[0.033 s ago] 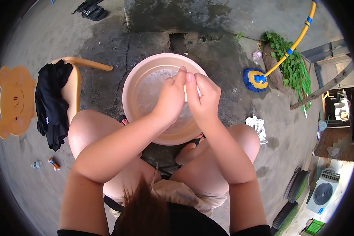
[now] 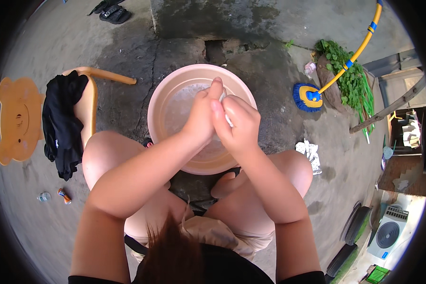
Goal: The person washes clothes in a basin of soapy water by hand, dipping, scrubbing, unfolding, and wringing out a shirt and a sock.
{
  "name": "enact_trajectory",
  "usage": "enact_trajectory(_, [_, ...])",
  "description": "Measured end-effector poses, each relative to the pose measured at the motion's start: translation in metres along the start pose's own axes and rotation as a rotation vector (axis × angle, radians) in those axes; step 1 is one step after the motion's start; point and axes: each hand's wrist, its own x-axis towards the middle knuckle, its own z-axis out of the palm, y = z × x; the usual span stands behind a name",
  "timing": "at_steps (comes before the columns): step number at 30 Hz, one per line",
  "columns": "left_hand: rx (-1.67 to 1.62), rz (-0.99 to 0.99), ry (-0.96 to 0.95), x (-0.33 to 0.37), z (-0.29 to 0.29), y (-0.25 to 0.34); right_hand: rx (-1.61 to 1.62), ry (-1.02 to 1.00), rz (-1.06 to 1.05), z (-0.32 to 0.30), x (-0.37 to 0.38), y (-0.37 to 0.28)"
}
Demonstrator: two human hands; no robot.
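Above a pink plastic basin, both my hands are closed around a small white cloth. Only narrow strips of the white cloth show between the fingers, so its exact kind is hidden. My left hand is wrapped on its left part, thumb upward. Pressed against it from the right, my right hand has its fingers curled in. Below them, cloudy soapy water with some foam stands in the basin, which sits on the ground between my feet.
To the left, a black garment hangs over an orange-yellow chair. A bottle and a can lie nearby. On the right are a blue-yellow brush with a long handle, a patterned white cloth and green plants.
My right hand has shifted slightly left and turned against the left hand. The white cloth shows in a different strip between the fingers. The basin has stayed in place.
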Motion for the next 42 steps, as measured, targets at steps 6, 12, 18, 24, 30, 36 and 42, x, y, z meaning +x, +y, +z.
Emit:
enact_trajectory(6, [-0.004,-0.016,-0.041,-0.024,0.018,-0.006,0.011,0.080,0.322,-0.003,0.011,0.032])
enact_trajectory(12, [-0.185,-0.059,-0.106,0.005,-0.016,-0.007,0.001,0.030,0.023,0.008,0.002,-0.013])
enact_trajectory(18, [0.087,0.040,-0.086,-0.018,0.009,-0.004,0.017,0.117,0.333,-0.006,0.010,0.024])
enact_trajectory(24, [-0.005,0.004,-0.244,0.003,-0.019,-0.012,0.057,0.078,0.026,0.004,-0.003,-0.002])
enact_trajectory(30, [0.088,-0.060,-0.116,-0.020,0.008,-0.009,0.010,0.140,0.333,-0.008,0.004,0.033])
enact_trajectory(36, [0.028,0.088,-0.110,-0.004,-0.006,-0.014,0.080,0.110,0.111,0.007,-0.007,0.004])
enact_trajectory(42, [0.147,0.012,-0.149,-0.013,0.000,-0.005,0.044,0.174,0.331,-0.003,0.010,0.023])
